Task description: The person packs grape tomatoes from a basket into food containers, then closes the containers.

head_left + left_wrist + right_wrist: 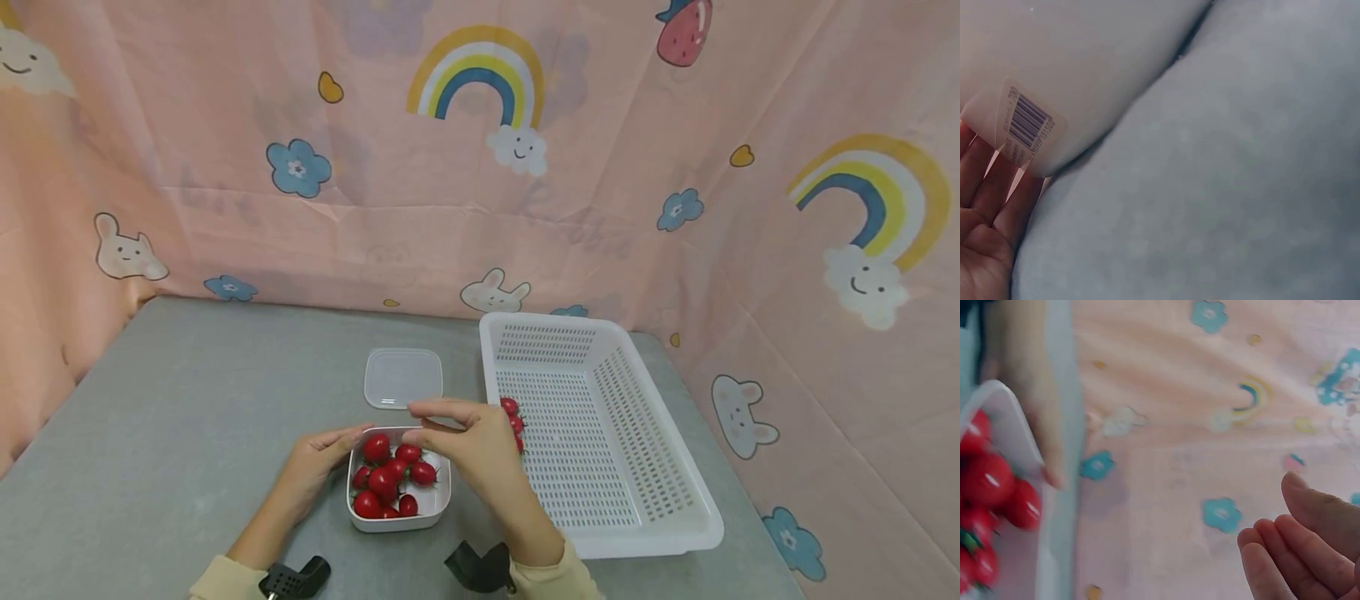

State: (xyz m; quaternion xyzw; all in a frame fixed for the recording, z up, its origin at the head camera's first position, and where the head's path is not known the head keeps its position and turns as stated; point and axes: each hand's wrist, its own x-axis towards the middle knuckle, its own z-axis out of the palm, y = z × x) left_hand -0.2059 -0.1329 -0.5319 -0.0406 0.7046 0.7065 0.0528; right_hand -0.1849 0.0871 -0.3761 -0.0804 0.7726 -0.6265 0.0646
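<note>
A small white box (pixel 440 500) holds several cherry tomatoes (pixel 383 482), some with green stems. My left hand (pixel 309 467) rests against the box's left side, fingertips at its far left corner. In the left wrist view its fingers (pixel 985 181) lie extended along the outer wall, beside a barcode sticker (pixel 1027 122). Above the box's far right part is my right hand (pixel 480 446), thumb and fingers parted. The right wrist view shows nothing between that hand's thumb (pixel 1316 506) and fingers.
A large white slotted basket (pixel 667 425) stands on the right, with several cherry tomatoes (pixel 511 407) along its left side, partly behind my right hand. A translucent lid (pixel 403 379) lies behind the box. Patterned pink cloth (pixel 360 242) borders the grey table (pixel 187 417).
</note>
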